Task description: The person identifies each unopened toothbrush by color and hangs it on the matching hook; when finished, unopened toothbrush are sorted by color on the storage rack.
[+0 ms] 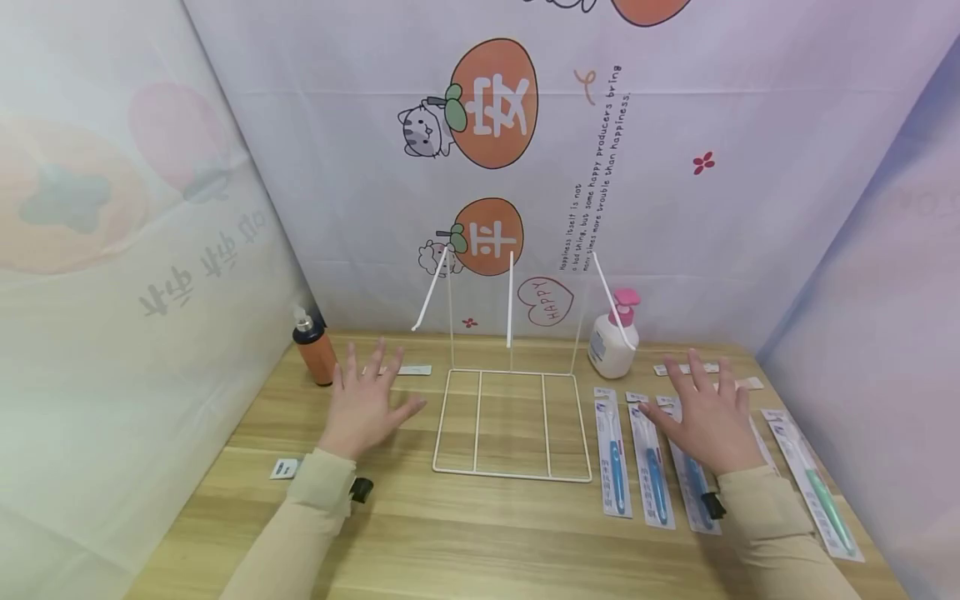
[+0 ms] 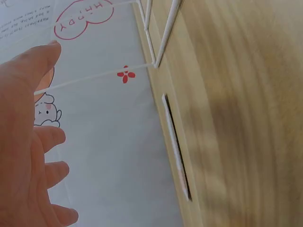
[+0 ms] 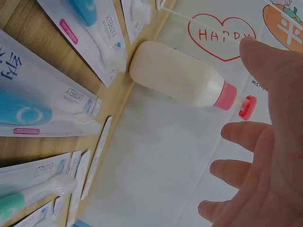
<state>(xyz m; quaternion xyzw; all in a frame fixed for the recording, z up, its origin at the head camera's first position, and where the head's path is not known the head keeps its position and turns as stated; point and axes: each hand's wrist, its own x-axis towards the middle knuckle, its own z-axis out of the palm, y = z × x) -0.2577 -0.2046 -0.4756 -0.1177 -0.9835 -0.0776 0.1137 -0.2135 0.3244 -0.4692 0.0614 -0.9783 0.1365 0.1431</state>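
Note:
My left hand (image 1: 365,402) hovers flat over the wooden table (image 1: 465,525), fingers spread and empty, just left of a white wire rack (image 1: 512,425). My right hand (image 1: 705,417) is spread the same way above a row of packaged toothbrushes (image 1: 613,454), holding nothing. In the left wrist view the left hand (image 2: 28,142) shows open fingers near the rack's corner (image 2: 154,56). The right wrist view has the open right hand (image 3: 265,156) above blue toothbrush packs (image 3: 42,109) and a white pump bottle (image 3: 177,75).
An orange bottle (image 1: 315,350) stands at the back left and the pump bottle (image 1: 613,342) at the back right. Small flat packets (image 1: 414,369) lie near the back wall, and a little card (image 1: 285,468) by the left edge. A green toothbrush pack (image 1: 817,492) lies far right.

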